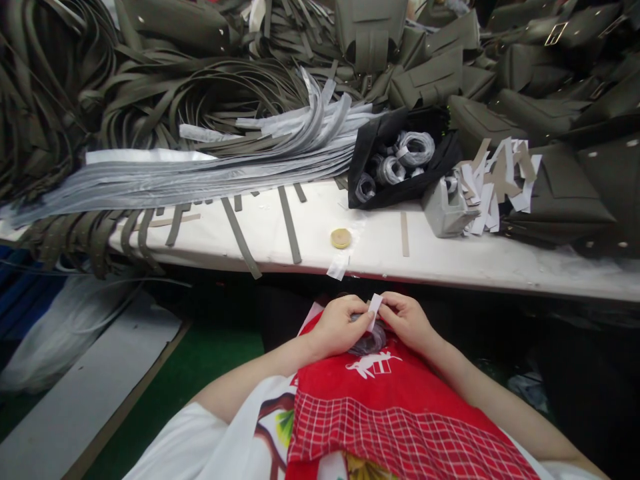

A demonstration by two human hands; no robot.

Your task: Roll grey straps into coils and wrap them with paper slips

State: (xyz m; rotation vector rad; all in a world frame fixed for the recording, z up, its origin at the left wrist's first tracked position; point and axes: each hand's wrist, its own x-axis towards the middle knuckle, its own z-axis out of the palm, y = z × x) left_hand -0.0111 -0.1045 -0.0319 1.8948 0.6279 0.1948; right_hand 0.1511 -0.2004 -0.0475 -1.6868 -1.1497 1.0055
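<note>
— On your side of the front edge of the white table (440, 257), what are you gripping?

— My left hand (340, 327) has a small white strip (375, 311) pinched narrowly between thumb and fingers, its top end sticking up clear of them. My right hand (407, 321) meets it from the other side, fingers drawn close together, their tips by the strip's right edge. Whether they clasp it or only touch it, I cannot tell.

— And the grey coil (370, 341)?

— Just below the strip, against the front of my red apron (425, 380), partly covered by my left hand. It sits nearer to me than the table's front edge.

— What lies ahead of your hands?

— Near the front edge I have a yellowish tape roll (341, 238) lying flat. To its right, a beige strip (405, 233) points toward that edge. Farther back, a black bag (385, 193) holds more coils (415, 148), and by its right side stands a grey holder (445, 217) with a cluster of white and beige strips (500, 180) against it.
</note>
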